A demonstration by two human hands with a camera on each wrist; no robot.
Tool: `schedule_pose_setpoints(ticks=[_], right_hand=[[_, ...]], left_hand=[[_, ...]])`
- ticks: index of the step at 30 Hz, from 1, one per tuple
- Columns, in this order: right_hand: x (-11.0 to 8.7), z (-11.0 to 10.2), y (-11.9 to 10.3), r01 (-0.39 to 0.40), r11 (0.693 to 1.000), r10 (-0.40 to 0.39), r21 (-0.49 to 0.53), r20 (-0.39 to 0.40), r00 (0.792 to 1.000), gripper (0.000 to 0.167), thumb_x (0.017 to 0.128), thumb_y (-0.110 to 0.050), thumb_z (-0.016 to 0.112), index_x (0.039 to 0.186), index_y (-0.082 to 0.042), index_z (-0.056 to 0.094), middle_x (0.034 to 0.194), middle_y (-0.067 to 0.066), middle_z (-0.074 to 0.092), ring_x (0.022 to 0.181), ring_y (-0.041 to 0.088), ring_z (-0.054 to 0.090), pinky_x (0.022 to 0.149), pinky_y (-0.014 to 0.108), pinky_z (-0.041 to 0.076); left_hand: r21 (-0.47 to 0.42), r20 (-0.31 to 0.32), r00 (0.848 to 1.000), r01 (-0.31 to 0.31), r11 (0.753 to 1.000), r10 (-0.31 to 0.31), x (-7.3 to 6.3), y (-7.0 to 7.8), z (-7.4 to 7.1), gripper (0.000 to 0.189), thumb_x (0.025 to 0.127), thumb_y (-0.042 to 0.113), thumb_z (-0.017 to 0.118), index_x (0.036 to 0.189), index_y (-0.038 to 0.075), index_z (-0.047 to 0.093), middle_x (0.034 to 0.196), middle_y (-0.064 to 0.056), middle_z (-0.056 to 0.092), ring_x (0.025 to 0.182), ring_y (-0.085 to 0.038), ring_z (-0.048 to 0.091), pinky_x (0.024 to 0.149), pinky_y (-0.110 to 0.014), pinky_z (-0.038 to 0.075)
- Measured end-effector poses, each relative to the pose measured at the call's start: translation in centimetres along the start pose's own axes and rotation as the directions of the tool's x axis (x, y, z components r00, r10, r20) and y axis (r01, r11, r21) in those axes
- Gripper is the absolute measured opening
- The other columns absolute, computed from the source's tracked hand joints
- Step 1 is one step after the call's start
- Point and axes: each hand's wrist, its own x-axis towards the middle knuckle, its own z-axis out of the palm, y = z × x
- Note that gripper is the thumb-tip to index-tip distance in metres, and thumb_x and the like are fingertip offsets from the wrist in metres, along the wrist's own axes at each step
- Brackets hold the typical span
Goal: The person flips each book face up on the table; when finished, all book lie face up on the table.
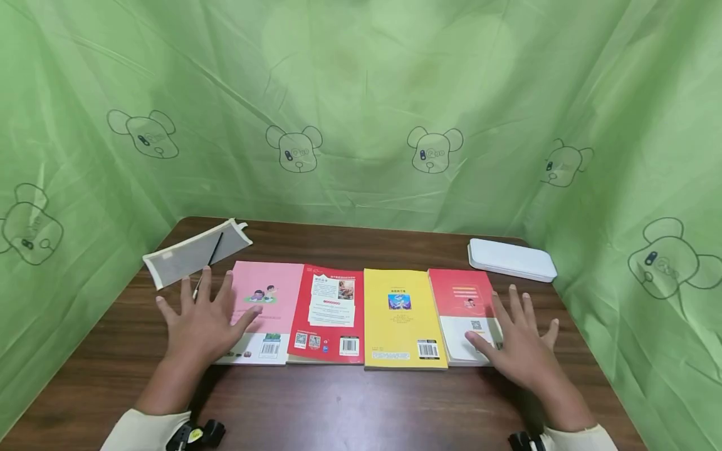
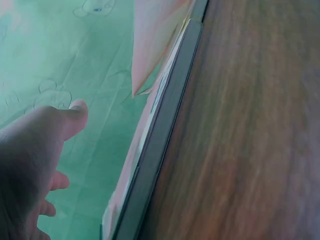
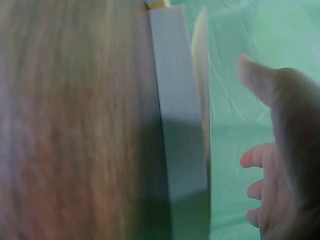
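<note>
while both hands spread their fingers and grasp nothing, the left hand (image 1: 200,326) reaches over the outer side of the pink book (image 1: 282,282) and the right hand (image 1: 521,351) over the outer side of the red-and-white book (image 1: 459,300); whether any fingertip rests on a cover, i cannot tell, though the wrist views show each thumb apart from the book edges. between those two lie the red book (image 1: 333,313) and the yellow book (image 1: 400,338), so the four make one row, side by side, flat on the worktop (image 1: 350,407), each with a barcode facing up. judging by this, the lining-up looks mostly done: neighbours sit edge to edge or nearly so, and all four point the same way. what seems left is fine squaring at most, since the near edges are not quite level, the yellow one sticking out slightly, and a cover corner stands raised in the left wrist view, on which book i cannot say. beyond the row, a mesh pouch (image 1: 186,257) with a thin dark pen (image 1: 215,247) across it lies at the far left, and a white case (image 1: 510,260) at the far right, both apart from the books, before a green curtain (image 1: 361,81).
</note>
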Motion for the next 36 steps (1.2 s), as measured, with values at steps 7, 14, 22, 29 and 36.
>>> schedule_pose_setpoints(ticks=[7, 14, 22, 29, 36], right_hand=[[1.2, -1.7, -2.0, 0.093, 0.996, -0.093, -0.009, -0.028, 0.995, 0.109, 0.097, -0.076, 0.063, 0.176, -0.015, 0.019, 0.186, 0.016, -0.005, 0.171, 0.049, -0.005, 0.114, 0.094, -0.014], [3.7, -3.0, -4.8, 0.145, 0.989, -0.145, -0.008, -0.011, 0.989, 0.109, 0.096, -0.079, 0.061, 0.176, -0.016, 0.023, 0.186, 0.015, -0.002, 0.171, 0.048, -0.003, 0.118, 0.093, -0.010], [6.3, -3.8, -8.6, 0.205, 0.978, -0.206, 0.025, 0.024, 0.978, 0.106, 0.097, -0.078, 0.062, 0.176, -0.020, 0.022, 0.187, 0.008, -0.005, 0.173, 0.042, -0.005, 0.120, 0.091, -0.009], [9.0, -3.8, -11.3, 0.258, 0.966, -0.260, 0.034, 0.044, 0.965, 0.105, 0.097, -0.081, 0.057, 0.177, -0.023, 0.020, 0.187, 0.008, -0.004, 0.173, 0.038, -0.006, 0.125, 0.085, -0.012], [11.0, -3.5, -13.7, 0.275, 0.959, -0.280, 0.068, 0.080, 0.957, 0.105, 0.097, -0.080, 0.058, 0.177, -0.024, 0.019, 0.187, 0.006, -0.005, 0.174, 0.037, -0.005, 0.126, 0.084, -0.012]], left_hand=[[0.006, 0.008, 1.000, -0.026, 1.000, 0.026, -0.2, 0.4, -0.7, 0.107, 0.094, 0.088, 0.051, 0.170, 0.014, 0.037, 0.177, -0.034, 0.019, 0.161, -0.069, 0.010, 0.116, -0.096, -0.007], [0.043, 0.020, 0.996, -0.084, 0.996, 0.083, 0.2, 0.6, -0.8, 0.108, 0.093, 0.089, 0.050, 0.171, 0.015, 0.036, 0.178, -0.031, 0.022, 0.161, -0.067, 0.013, 0.118, -0.093, -0.009], [0.067, 0.035, 0.988, -0.152, 0.986, 0.150, 0.5, 0.9, -1.3, 0.109, 0.091, 0.090, 0.053, 0.172, 0.018, 0.035, 0.180, -0.026, 0.022, 0.161, -0.066, 0.017, 0.120, -0.091, -0.009], [0.069, 0.040, 0.979, -0.201, 0.977, 0.199, 0.4, 1.6, -1.6, 0.110, 0.088, 0.090, 0.057, 0.171, 0.020, 0.037, 0.178, -0.026, 0.027, 0.161, -0.062, 0.021, 0.121, -0.092, -0.002], [0.086, 0.074, 0.960, -0.277, 0.957, 0.271, 0.1, 1.7, -1.2, 0.109, 0.087, 0.090, 0.058, 0.171, 0.023, 0.037, 0.178, -0.024, 0.031, 0.162, -0.058, 0.023, 0.120, -0.093, 0.005]])
